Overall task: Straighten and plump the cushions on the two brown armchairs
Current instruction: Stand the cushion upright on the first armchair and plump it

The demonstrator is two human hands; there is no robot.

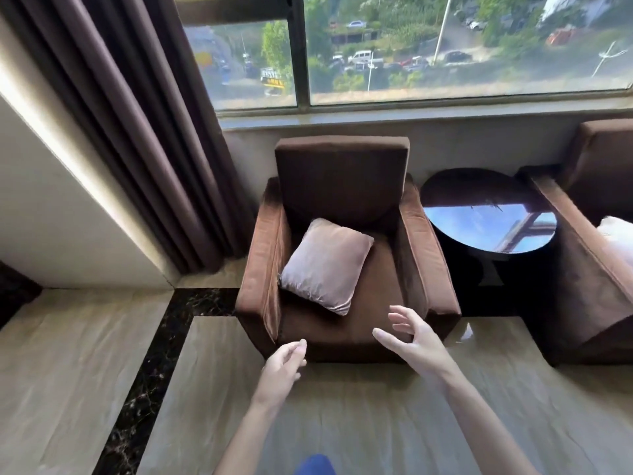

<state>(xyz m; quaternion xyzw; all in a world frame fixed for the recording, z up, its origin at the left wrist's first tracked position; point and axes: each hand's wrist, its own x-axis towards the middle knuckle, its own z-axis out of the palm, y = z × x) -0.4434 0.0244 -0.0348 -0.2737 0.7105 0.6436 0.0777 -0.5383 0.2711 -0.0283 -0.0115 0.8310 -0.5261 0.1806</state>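
A brown armchair [346, 186] stands under the window, facing me. On its seat lies a pale mauve cushion [325, 264], turned at an angle and leaning toward the chair's left arm. My left hand [282, 370] hovers in front of the seat's front edge, fingers loosely curled, holding nothing. My right hand [412, 339] is over the seat's front right corner, fingers spread, just below the cushion's lower corner and apart from it. A second brown armchair [582, 255] is cut off at the right edge, with a pale cushion [618, 240] partly in view on it.
A round glossy dark side table [486, 224] sits between the two chairs. Brown curtains [154, 132] hang at the left beside a white wall. The floor [342, 416] is beige tile with a black marble strip on the left.
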